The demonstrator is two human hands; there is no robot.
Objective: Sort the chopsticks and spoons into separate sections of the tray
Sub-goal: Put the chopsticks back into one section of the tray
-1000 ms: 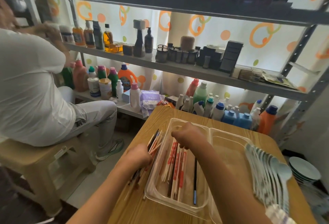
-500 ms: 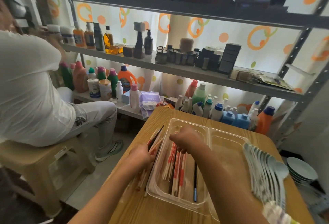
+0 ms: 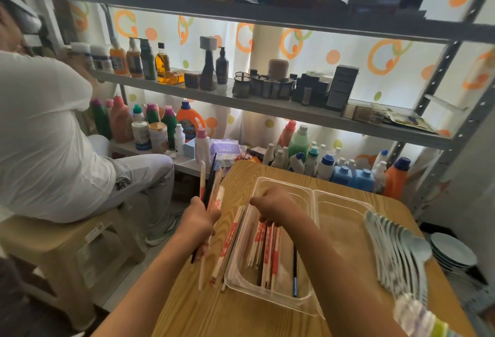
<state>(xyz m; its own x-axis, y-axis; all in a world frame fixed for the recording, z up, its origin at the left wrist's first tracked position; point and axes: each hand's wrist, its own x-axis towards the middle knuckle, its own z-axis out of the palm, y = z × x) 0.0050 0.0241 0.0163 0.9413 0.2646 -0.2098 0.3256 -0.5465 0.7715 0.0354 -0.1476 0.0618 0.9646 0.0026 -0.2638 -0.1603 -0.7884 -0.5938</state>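
A clear two-section plastic tray (image 3: pixel 313 197) lies on the wooden table (image 3: pixel 233 315). Several wrapped and black chopsticks (image 3: pixel 267 253) lie in its left section; the right section holds nothing. My left hand (image 3: pixel 198 222) grips a bundle of chopsticks (image 3: pixel 211 184), lifted and tilted upward, left of the tray. More wrapped chopsticks (image 3: pixel 227 245) lie on the table between that hand and the tray. My right hand (image 3: pixel 276 206) hovers over the left section with curled fingers touching the chopstick tops. A row of pale spoons (image 3: pixel 396 251) lies to the tray's right.
A metal shelf (image 3: pixel 267 106) full of bottles stands close behind the table. A person in white sits on a plastic stool (image 3: pixel 53 240) at the left. Stacked plates (image 3: pixel 452 253) sit beyond the table's right edge.
My left hand has raised its chopstick bundle, so the tips now point up above the table's far-left edge. My right hand has stayed over the left section.
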